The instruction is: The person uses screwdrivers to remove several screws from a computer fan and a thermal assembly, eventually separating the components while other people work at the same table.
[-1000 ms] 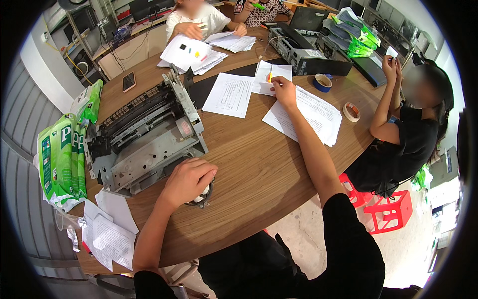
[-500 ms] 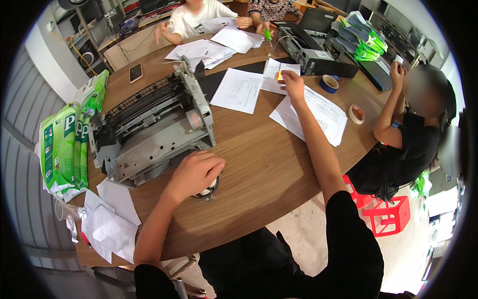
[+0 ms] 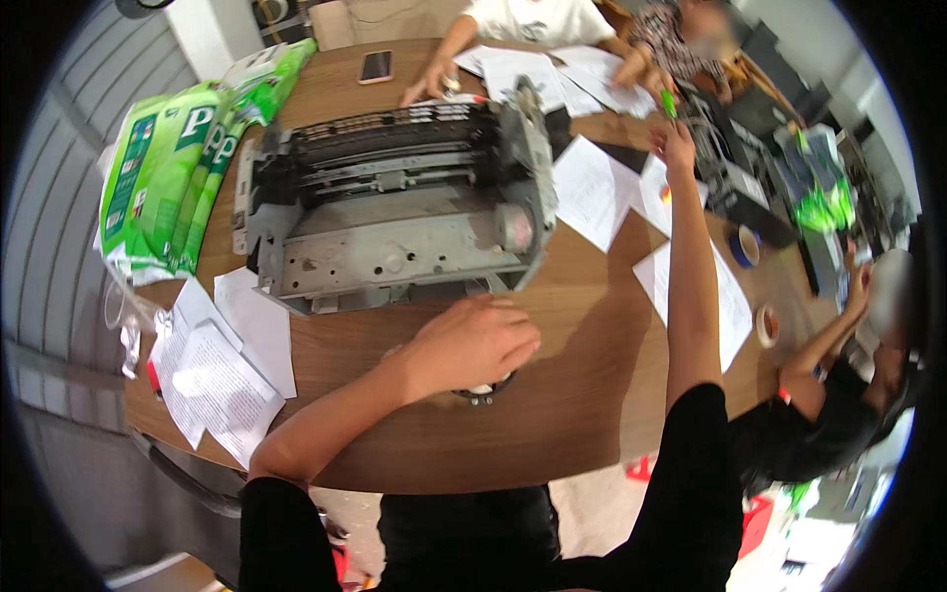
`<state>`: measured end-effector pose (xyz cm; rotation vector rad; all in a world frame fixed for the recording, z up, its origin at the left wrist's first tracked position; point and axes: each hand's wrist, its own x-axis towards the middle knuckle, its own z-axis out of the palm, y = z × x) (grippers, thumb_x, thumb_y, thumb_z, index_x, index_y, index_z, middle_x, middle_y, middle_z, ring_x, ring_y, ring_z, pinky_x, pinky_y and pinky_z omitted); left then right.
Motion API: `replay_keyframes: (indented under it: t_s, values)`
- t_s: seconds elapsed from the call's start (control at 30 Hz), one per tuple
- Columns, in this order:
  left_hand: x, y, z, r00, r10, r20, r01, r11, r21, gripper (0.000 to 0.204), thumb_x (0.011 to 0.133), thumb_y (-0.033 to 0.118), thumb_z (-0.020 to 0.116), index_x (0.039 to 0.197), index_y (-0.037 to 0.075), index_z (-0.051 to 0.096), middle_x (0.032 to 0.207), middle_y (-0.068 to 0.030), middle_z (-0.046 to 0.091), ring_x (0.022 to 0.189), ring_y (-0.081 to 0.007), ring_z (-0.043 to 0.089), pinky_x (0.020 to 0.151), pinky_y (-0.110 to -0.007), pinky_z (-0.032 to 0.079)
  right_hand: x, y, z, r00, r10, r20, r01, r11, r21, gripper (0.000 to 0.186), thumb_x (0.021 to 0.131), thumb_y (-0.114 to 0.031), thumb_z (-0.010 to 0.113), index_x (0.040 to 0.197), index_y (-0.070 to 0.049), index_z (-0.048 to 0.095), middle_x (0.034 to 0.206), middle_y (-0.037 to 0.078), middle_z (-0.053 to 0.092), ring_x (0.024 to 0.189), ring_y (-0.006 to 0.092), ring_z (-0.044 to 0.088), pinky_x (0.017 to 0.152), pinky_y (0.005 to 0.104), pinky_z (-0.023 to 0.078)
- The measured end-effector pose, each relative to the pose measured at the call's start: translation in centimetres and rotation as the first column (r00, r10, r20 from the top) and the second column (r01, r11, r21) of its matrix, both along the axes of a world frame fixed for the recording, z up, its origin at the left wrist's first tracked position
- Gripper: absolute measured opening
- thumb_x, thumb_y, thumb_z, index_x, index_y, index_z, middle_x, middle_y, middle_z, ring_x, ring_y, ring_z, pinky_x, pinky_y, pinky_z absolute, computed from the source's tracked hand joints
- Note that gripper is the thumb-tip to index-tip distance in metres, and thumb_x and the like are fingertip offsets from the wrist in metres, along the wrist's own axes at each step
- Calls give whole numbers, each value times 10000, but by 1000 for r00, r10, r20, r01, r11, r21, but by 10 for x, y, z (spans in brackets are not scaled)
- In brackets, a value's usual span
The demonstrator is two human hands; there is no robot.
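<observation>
My left hand [image 3: 478,340] rests on the wooden table with its fingers curled over a small round black-and-white part [image 3: 480,391], mostly hidden beneath it. Just beyond this hand sits a partly dismantled printer frame [image 3: 395,242] of grey metal with black rollers. My right arm stretches far across the table. At its end, my right hand [image 3: 674,148] meets the lower end of a green-handled tool [image 3: 669,103], beside a co-worker's hand [image 3: 639,77]. Blur conceals whether my fingers grip it. A small yellow-and-red object [image 3: 666,195] lies on paper below my right hand.
Green packages [image 3: 158,187] stand at the left, with loose papers [image 3: 225,380] in front. A phone [image 3: 376,67] lies at the back. Printed sheets [image 3: 595,192], blue tape [image 3: 745,247] and beige tape [image 3: 766,327] occupy the right. A person sits at the far right.
My right hand has left the yellow-and-red object on the paper and moved farther out to the green-handled tool. My left hand stays over the round part. The view has turned rightward.
</observation>
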<state>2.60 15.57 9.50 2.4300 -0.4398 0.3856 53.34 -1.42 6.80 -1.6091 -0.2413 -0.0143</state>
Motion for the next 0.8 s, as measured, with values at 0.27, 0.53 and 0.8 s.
replay_keyframes:
  t_s: [0.27,0.53,0.8]
  values:
    - [10,-13,-5,998,-59,19,59,998,6,195,991,197,626,899,43,702,869,-94,700,891,-299,682,849,-419,554,-26,-52,65,957,-262,122,197,900,388,245,1015,-145,638,1172,40,671,995,158,773,777,178,737,656,277,594]
    - [6,-3,-2,976,-25,215,-6,990,142,161,966,168,664,986,22,728,914,-104,706,921,-307,670,868,-432,539,-309,-48,186,829,-162,535,48,974,220,213,960,-209,768,935,-1,729,710,56,699,553,79,579,541,210,455]
    - [-28,-25,77,927,157,341,-42,946,-320,512,876,361,820,1204,11,642,981,-110,730,933,-276,693,856,-402,533,-423,-36,183,791,521,321,-582,803,131,346,1089,-267,528,1106,60,642,654,88,656,538,143,606,564,246,478]
